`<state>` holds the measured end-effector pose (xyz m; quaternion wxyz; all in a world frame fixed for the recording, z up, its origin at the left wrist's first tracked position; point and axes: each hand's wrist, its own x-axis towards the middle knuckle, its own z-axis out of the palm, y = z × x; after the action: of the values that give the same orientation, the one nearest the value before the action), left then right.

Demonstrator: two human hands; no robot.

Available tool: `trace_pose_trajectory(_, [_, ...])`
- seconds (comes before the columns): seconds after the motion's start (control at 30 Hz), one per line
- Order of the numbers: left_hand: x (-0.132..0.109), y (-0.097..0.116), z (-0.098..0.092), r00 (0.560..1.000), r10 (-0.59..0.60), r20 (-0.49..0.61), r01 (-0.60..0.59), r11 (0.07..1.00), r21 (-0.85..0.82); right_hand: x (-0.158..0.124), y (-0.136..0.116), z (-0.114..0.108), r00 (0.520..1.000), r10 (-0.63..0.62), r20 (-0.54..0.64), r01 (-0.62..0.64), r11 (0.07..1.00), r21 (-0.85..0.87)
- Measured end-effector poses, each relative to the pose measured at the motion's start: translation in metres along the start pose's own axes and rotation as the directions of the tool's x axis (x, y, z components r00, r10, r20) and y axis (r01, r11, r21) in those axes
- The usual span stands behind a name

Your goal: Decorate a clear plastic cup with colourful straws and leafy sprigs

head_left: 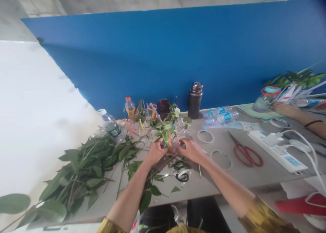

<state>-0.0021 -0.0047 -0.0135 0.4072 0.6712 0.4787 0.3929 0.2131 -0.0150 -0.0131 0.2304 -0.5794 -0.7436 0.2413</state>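
At the middle of the table my left hand (156, 151) and my right hand (190, 149) curl their fingers round the two sides of a small clear plastic container (174, 146). Green and orange strips show on its front. Leafy sprigs (166, 126) rise above it, one with a pale bloom or leaf. The container's base is partly hidden. Just in front of my hands lie black-handled scissors (181, 173) among loose leaves.
A heap of leafy branches (94, 161) covers the left side. Behind stand a green-labelled bottle (112, 126), an orange-capped bottle (130, 109) and a dark thermos (195, 100). Rightward are red-handled shears (247, 155), tape rolls (221, 160), a power strip (277, 151) and another person's hand (284, 109).
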Motion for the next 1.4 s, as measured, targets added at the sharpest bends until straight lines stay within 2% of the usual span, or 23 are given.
trace_pose_trajectory(0.17, [-0.001,0.002,0.001,0.999,-0.045,-0.005,0.045,0.999,-0.010,0.000,-0.004,0.000,0.999,0.020,0.025,-0.020,1.000,-0.003])
trace_pose_trajectory(0.33, [-0.001,0.006,0.001,0.992,-0.108,-0.064,0.107,0.994,-0.030,0.001,-0.007,-0.002,0.999,0.022,0.031,-0.023,0.999,0.029])
trace_pose_trajectory(0.53, [-0.003,0.007,0.002,0.987,-0.154,0.040,0.156,0.987,-0.051,0.002,-0.005,0.003,1.000,0.013,-0.009,-0.012,0.990,0.140])
trace_pose_trajectory(0.73, [-0.004,0.012,0.002,0.990,-0.139,0.036,0.141,0.989,-0.046,0.004,0.005,0.012,0.997,0.077,-0.014,-0.072,0.975,0.209])
trace_pose_trajectory(0.93, [-0.004,0.017,0.002,0.983,-0.161,-0.091,0.171,0.978,0.121,0.008,0.011,0.012,1.000,-0.021,0.022,0.016,0.979,0.204])
trace_pose_trajectory(1.13, [-0.005,0.021,0.002,0.991,-0.126,0.037,0.126,0.992,0.007,0.010,0.010,0.007,0.994,-0.072,0.085,0.055,0.981,0.185])
trace_pose_trajectory(1.33, [-0.008,0.006,0.000,0.976,-0.216,-0.009,0.215,0.967,0.134,0.008,0.007,0.006,0.993,-0.086,0.081,0.071,0.984,0.165])
trace_pose_trajectory(1.4, [-0.008,0.001,0.000,0.977,-0.211,-0.033,0.214,0.960,0.179,0.007,0.007,0.006,0.993,-0.090,0.081,0.077,0.984,0.160])
